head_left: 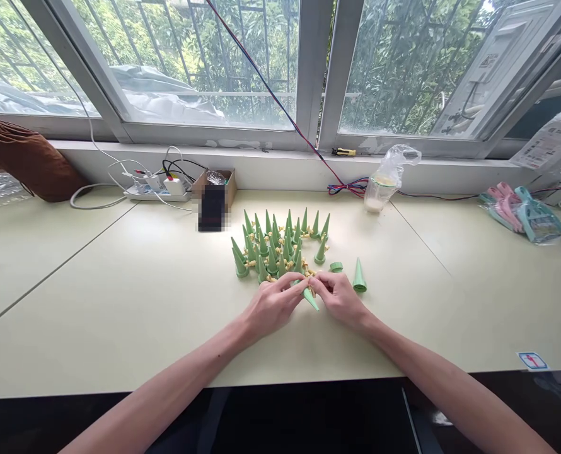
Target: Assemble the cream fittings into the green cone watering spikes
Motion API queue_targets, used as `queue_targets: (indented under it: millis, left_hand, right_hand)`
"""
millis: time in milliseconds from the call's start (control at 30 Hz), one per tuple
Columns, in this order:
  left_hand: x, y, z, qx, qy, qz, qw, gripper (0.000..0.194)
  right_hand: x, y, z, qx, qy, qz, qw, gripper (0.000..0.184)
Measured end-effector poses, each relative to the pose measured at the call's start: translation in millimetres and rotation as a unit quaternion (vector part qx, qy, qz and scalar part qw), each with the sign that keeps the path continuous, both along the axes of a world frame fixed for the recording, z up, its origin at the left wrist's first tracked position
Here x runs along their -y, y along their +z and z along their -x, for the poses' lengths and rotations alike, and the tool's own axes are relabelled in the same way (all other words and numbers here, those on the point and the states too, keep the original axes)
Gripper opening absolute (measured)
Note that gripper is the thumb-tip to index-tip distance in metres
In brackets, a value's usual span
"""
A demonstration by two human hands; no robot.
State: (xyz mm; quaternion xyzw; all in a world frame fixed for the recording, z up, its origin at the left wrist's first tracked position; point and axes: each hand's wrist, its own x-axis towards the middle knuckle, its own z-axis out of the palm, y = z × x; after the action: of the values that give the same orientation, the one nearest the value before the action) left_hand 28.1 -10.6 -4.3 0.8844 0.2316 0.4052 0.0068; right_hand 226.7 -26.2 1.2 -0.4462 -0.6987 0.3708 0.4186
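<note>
My left hand [273,304] and my right hand [340,297] meet over the pale table [120,302], both pinched on one green cone [309,299] that lies tilted between the fingertips, with a small yellow piece at its top. Just behind the hands stands a cluster of several upright green cones [280,247] with yellow parts among them. A single green cone [358,277] stands apart to the right, and a small green ring-shaped cap [336,267] lies beside it.
A power strip with plugs and cables [155,186] and a small cardboard box [214,186] sit at the back. A wrapped plastic cup [379,189] stands back right, a brown bag [28,161] far left, and pink and blue plastic items [521,214] far right.
</note>
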Motion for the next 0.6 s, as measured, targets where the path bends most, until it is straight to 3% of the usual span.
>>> queue_targets:
  millis: [300,600]
  left_hand:
    - [2.1,-1.6,-0.4,-0.026,0.04,-0.108,0.993,0.038]
    - [5.2,-2.0,-1.7,-0.033,0.014,-0.097,0.995,0.039]
  right_hand:
    - [-2.5,0.5,1.7,-0.06,0.017,0.06,0.996,0.048]
    - [-2.2,1.1,3.4,-0.116,0.05,0.143,0.982,0.051]
